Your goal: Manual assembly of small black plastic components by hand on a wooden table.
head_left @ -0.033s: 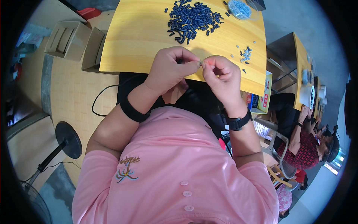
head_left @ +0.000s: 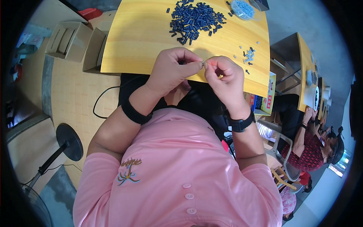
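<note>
Tiny metal piece (head_left: 204, 63) we're pinching between left hand (head_left: 172, 72) and right hand (head_left: 226, 77) (both closed tight); big dark-blue pile (head_left: 194, 19) far off is waiting, few finished bits (head_left: 248, 55) sitting right.

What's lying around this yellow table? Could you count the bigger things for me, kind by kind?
Heaps of dark blue parts: 1
Clusters of small grey parts: 1
Clear containers of pale blue bits: 1
Open cardboard boxes: 2
Fan stands on the floor: 1
Total: 6
The loose pieces are too many and too small to count singly.
</note>
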